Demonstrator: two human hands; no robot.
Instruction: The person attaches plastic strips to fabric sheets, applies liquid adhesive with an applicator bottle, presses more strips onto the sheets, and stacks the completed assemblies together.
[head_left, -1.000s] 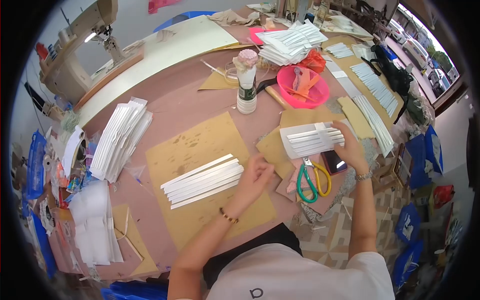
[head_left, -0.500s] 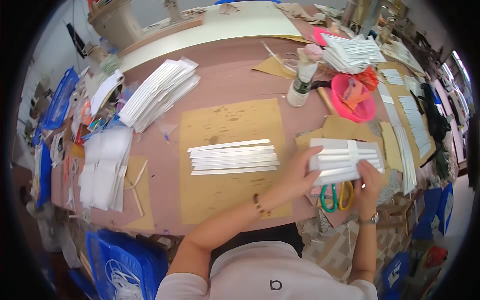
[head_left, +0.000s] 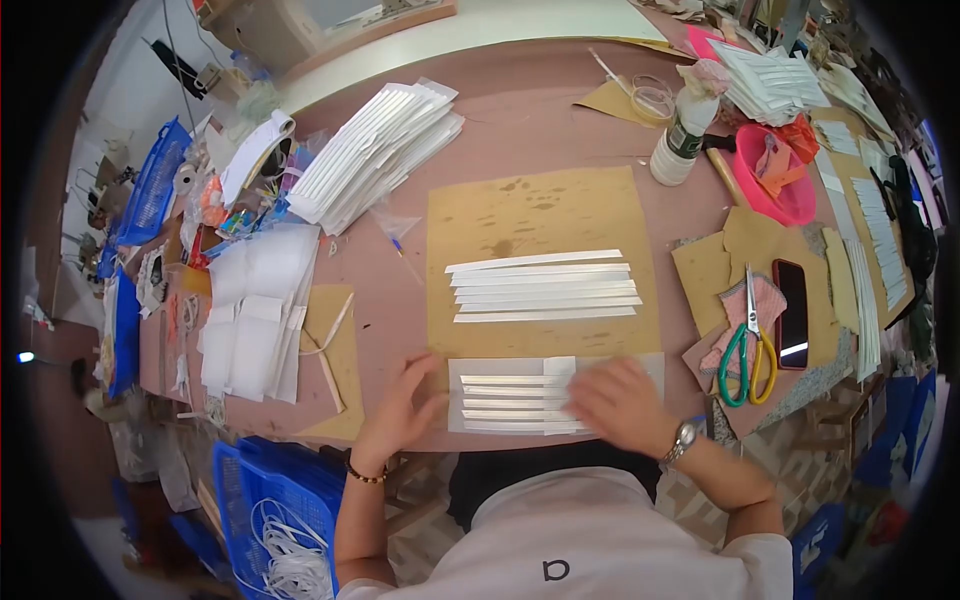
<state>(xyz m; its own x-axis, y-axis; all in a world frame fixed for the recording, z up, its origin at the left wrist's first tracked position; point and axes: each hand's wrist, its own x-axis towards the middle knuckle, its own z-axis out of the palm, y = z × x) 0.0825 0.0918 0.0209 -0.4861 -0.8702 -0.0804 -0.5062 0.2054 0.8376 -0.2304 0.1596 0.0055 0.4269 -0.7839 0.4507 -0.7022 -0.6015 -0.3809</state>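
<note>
A pale sheet (head_left: pixel 520 366) bearing a row of white strips (head_left: pixel 505 403) lies flat at the near edge of the worktop (head_left: pixel 385 320), between the two hands. The left hand (head_left: pixel 405 400) has a loose grip, fingers parted and holding nothing, just beside the sheet's left edge. The right hand (head_left: pixel 620 405) is over its right part — blurred, so I cannot tell whether its grip is closed. Beyond, separate strips (head_left: pixel 545 283) rest on brown paper (head_left: pixel 540 220); scissors (head_left: pixel 752 322) lie to the right.
</note>
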